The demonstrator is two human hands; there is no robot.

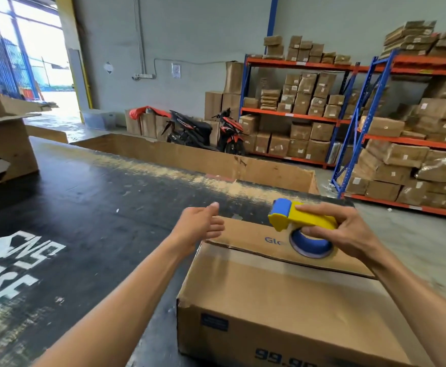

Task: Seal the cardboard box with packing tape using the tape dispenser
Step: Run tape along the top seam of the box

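Observation:
A brown cardboard box [269, 300] with blue print sits on the dark table at lower right, its top flaps folded down. A strip of clear tape runs across its top seam. My right hand [346, 234] grips a yellow and blue tape dispenser [300, 221], which holds a roll of tape with a blue core, just above the box's far flap. My left hand [200, 226] hovers at the box's far left corner with fingers relaxed, holding nothing.
The dark table [84, 207] has white lettering at left. A cut cardboard piece [2, 144] stands far left, and a long open carton [203, 160] lies beyond the table. Shelves of packages [375, 115] and a motorbike [206, 131] stand behind.

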